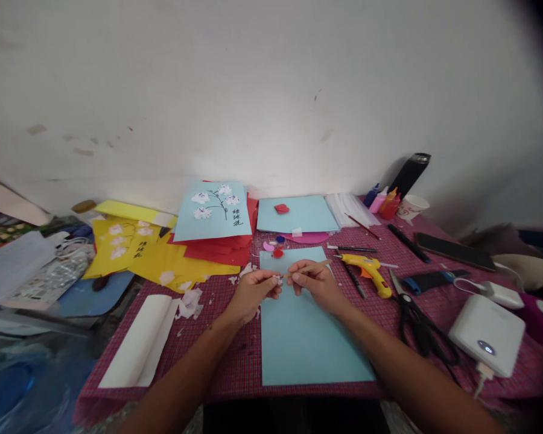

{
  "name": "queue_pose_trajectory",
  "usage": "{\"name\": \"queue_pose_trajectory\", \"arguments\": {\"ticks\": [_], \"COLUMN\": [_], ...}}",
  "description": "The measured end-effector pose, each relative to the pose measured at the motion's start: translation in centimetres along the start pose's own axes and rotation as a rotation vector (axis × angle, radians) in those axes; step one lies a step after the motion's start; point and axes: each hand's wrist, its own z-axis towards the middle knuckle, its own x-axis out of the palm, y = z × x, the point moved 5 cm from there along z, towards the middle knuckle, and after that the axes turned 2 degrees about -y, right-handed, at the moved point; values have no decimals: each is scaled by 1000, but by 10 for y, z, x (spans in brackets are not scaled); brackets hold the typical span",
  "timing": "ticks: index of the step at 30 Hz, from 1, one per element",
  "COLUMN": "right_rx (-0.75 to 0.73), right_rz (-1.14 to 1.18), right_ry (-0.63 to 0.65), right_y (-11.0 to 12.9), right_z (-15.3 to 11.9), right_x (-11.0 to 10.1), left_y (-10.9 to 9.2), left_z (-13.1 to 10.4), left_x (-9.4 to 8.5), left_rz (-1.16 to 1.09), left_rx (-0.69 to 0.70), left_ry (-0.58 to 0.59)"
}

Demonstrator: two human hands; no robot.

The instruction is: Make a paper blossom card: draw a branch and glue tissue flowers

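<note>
My left hand point(257, 288) pinches a small crumpled white paper piece point(279, 279) above the upper part of a light blue sheet point(312, 343). Close by on its right, my right hand point(314, 282) is closed around a thin tan stick point(317, 265), whose lower end points toward the white piece. Just behind the hands lie a red round piece point(278, 253) and a pink piece point(268, 246). Torn white paper scraps point(190, 303) are scattered to the left of my left hand.
At the back, a blue sheet point(194, 226) with white flowers rests on red paper point(221, 250). A yellow glue gun point(366, 265), black scissors point(423, 325), a white power bank point(489, 334) and a black bottle point(407, 176) stand or lie right. Folded white paper point(140, 340) lies front left.
</note>
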Motion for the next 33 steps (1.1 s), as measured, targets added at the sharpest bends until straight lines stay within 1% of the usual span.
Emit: {"name": "queue_pose_trajectory", "arguments": {"ticks": [4,6,11,14,17,21,25,30,33], "right_rx": [-18,-41,-52,-44,-27,13,-3,-51,-53], "right_rz": [-147,-181,-101,-93,-80,-87,-142,-112,-104], "right_ry": [-97,-129,-105,-87,-81,-116,-153,-53,-35], "right_y": [1,2,6,7,5,-1,0,2,2], "right_z": [0,0,-2,-1,0,0,0,-1,-1], "right_x": [-2,-2,-3,-3,-2,-2,-3,-2,-2], "left_y": [-1,-1,0,0,0,-1,-2,0,2], "left_z": [0,0,-1,-1,-1,-2,-3,-3,-2], "left_x": [1,2,2,2,1,1,3,2,0], "left_rz": [24,44,58,56,55,46,56,36,-5], "left_rx": [0,-1,-3,2,1,5,17,1,-7], "left_ry": [-9,-12,8,26,21,8,6,8,25]}}
